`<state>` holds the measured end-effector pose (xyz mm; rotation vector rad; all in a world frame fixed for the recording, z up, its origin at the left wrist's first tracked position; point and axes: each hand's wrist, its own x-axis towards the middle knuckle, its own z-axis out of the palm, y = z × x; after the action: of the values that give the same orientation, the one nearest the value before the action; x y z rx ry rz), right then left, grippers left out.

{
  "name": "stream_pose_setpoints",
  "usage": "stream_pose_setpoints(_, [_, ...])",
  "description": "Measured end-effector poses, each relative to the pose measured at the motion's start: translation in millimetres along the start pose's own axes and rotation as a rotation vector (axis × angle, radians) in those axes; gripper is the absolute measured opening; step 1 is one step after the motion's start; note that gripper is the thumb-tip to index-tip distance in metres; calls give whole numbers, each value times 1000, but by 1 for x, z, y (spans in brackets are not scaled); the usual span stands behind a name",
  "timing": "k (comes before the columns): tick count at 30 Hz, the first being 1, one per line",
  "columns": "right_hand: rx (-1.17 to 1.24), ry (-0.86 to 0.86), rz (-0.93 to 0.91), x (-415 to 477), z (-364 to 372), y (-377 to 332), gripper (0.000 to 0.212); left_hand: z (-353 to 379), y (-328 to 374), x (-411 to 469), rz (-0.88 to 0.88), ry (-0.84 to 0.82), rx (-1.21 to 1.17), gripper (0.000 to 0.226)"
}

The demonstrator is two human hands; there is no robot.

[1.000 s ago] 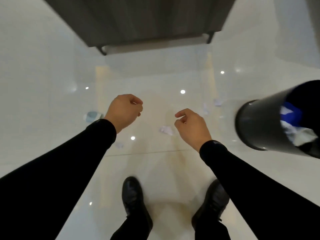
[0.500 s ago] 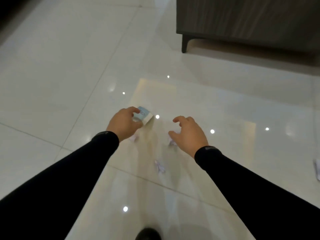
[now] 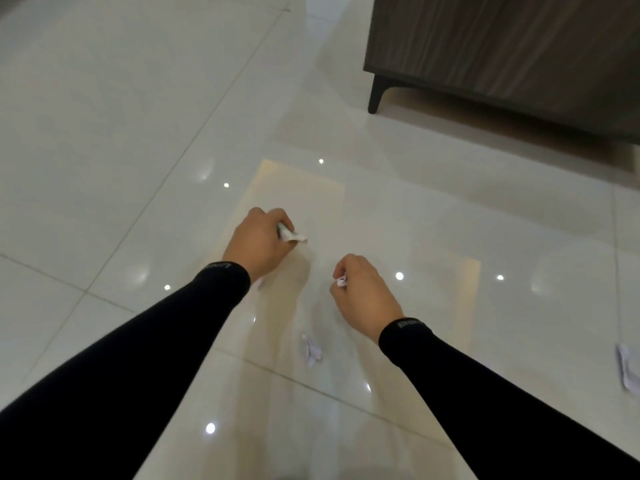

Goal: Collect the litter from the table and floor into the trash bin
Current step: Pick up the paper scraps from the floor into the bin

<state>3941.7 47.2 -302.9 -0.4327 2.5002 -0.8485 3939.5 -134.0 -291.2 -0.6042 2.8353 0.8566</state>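
Glossy pale floor (image 3: 104,168) is filling most of the head view, with ceiling lights reflecting in it. A dark wood cabinet (image 3: 502,57) on a short leg is standing at upper right. The trash bin is not showing anywhere. Two black sleeves (image 3: 138,368) are reaching down toward the tiles. The left hand (image 3: 258,245) is gripping a crumpled paper (image 3: 292,235), fingers curled round it, one end poking out past the thumb. The right hand (image 3: 363,292) is pinching a small white scrap (image 3: 341,280) between thumb and fingertips. Litter lying loose: a folded paper (image 3: 627,370) at the right edge, well apart from both hands; a loose scrap (image 3: 311,349) on the tile between the forearms; a faint bit (image 3: 261,282) just beside the left wrist, too small to identify. Judgement: both hands are loaded, so tucking each piece deeper into the palm would be freeing fingertips for the near scraps. Thin paper on slick tile is likely sliding rather than lifting, so pinching a raised crease should be working better than scraping flat.
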Motion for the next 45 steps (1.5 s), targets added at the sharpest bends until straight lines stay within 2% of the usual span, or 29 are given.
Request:
stream_pose_setpoints(4, [15,-78,-58,-12,17,-13,18,-36,-22,-13,27,-70,-24,9])
stream_pose_setpoints(6, [-11,-201,-53,-22,26,-16,38,-49,-33,-23,5,-123,11,7])
stream_pose_setpoints(8, [-160,-346,-57,-29,37,-15,59,-53,-44,-31,-23,-163,44,9])
stream_pose_setpoints(9, [-232,-389,-64,-32,44,-12,60,-53,-49,-34,-38,-194,45,10])
stream_pose_setpoints(11, [-290,-393,-61,-33,53,-7,46,-45,-59,-36,-50,-286,76,13])
stream_pose_setpoints(15, [-267,-268,-77,-31,57,-2,19,-17,-66,-37,-18,-424,211,17])
stream_pose_setpoints(18, [29,-141,23,-31,40,-1,7,7,-57,-39,124,-417,414,28])
stream_pose_setpoints(21, [274,-61,116,-31,15,1,11,16,-46,-39,163,-293,472,24])
stream_pose_setpoints(25, [250,178,210,-28,-28,22,23,13,-12,-28,204,-331,582,29])
stream_pose_setpoints(28, [204,377,301,-37,-72,50,27,12,51,-17,362,-418,592,37])
stream_pose_setpoints(29, [197,431,326,-43,-89,62,31,14,76,-15,439,-451,596,35])
stream_pose_setpoints(31, [199,533,395,-60,-123,89,26,21,125,-18,598,-505,603,28])
stream_pose_setpoints(33, [209,605,500,-88,-149,120,40,36,166,-31,703,-569,594,26])
stream_pose_setpoints(36, [186,547,642,-139,-159,158,40,83,193,-55,808,-720,609,31])
stream_pose_setpoints(40, [198,525,731,-190,-134,195,41,148,193,-93,941,-895,683,48])
stream_pose_setpoints(43, [256,516,816,-212,-116,212,42,171,185,-111,1070,-860,748,50])
stream_pose_setpoints(45, [307,501,824,-219,-104,215,39,177,183,-118,1151,-766,797,39])
